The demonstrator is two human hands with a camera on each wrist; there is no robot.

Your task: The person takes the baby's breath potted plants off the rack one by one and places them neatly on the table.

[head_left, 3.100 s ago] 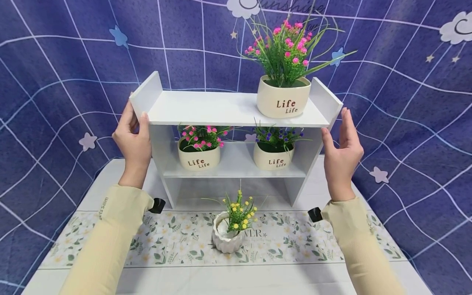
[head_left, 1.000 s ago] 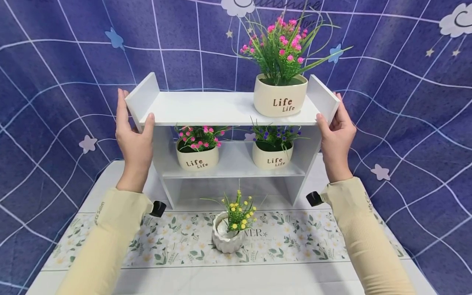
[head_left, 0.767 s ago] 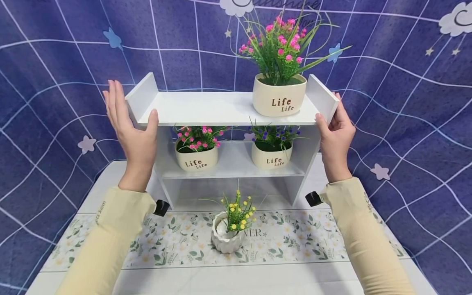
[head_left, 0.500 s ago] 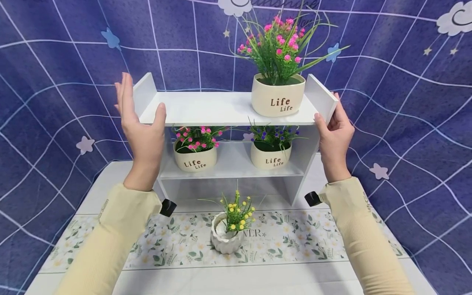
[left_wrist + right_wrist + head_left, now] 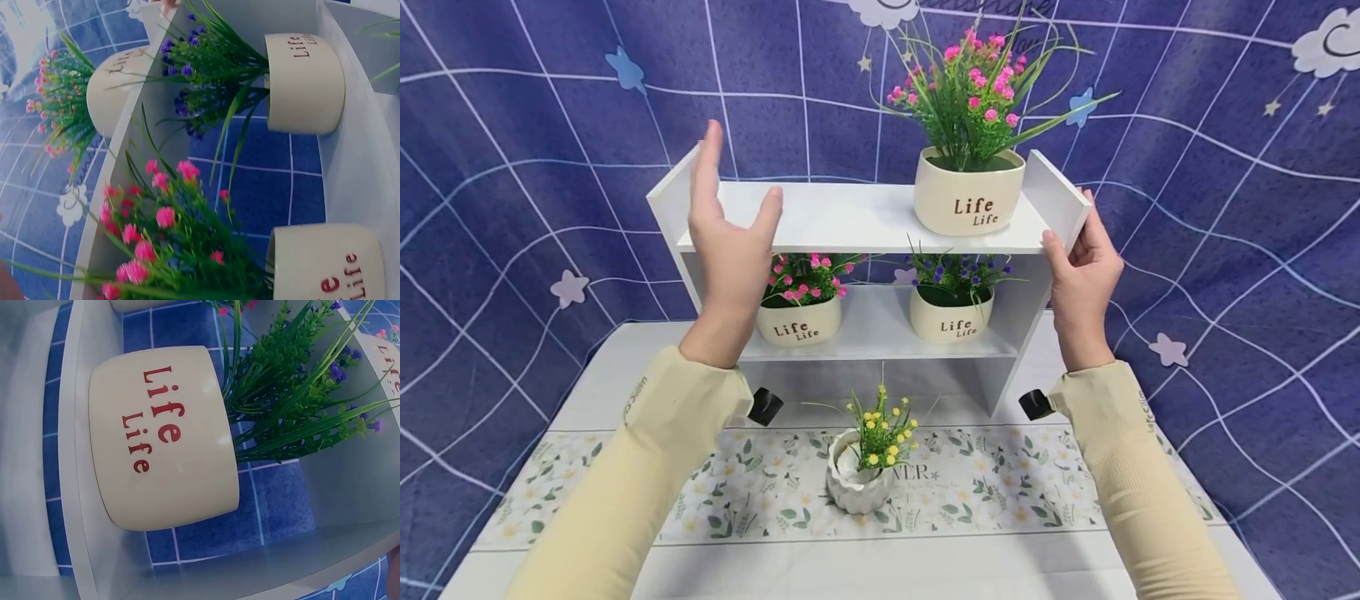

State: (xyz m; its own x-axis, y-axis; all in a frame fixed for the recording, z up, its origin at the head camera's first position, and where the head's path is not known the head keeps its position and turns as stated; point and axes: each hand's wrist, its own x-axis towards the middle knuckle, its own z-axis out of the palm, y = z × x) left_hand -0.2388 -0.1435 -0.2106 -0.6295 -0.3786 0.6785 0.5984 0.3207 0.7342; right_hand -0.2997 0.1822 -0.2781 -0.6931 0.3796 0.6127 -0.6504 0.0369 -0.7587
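Note:
A white two-tier shelf [image 5: 842,212] stands on the table. My right hand [image 5: 1085,292] grips its upper right side, thumb at the front edge and fingers round the side panel. My left hand [image 5: 732,260] is raised before the shelf's left end, fingers straight, thumb apart, holding nothing. It hides part of the left panel. A cream "Life" pot of tall pink flowers [image 5: 968,193] sits at the top right. On the middle tier are a pot of pink flowers [image 5: 801,322], partly behind my left hand, and a pot of blue-purple flowers [image 5: 951,317], close up in the right wrist view.
A small white fluted pot with yellow flowers [image 5: 859,492] stands in front of the shelf on a floral runner [image 5: 1000,487]. The runner lies across a white table [image 5: 880,571]. Blue grid-patterned curtain [image 5: 550,208] hangs behind and at both sides.
My left hand has let go of the shelf's left side and moved right, across its front. My right hand, held off the right panel at first, now grips it. The pots keep their places.

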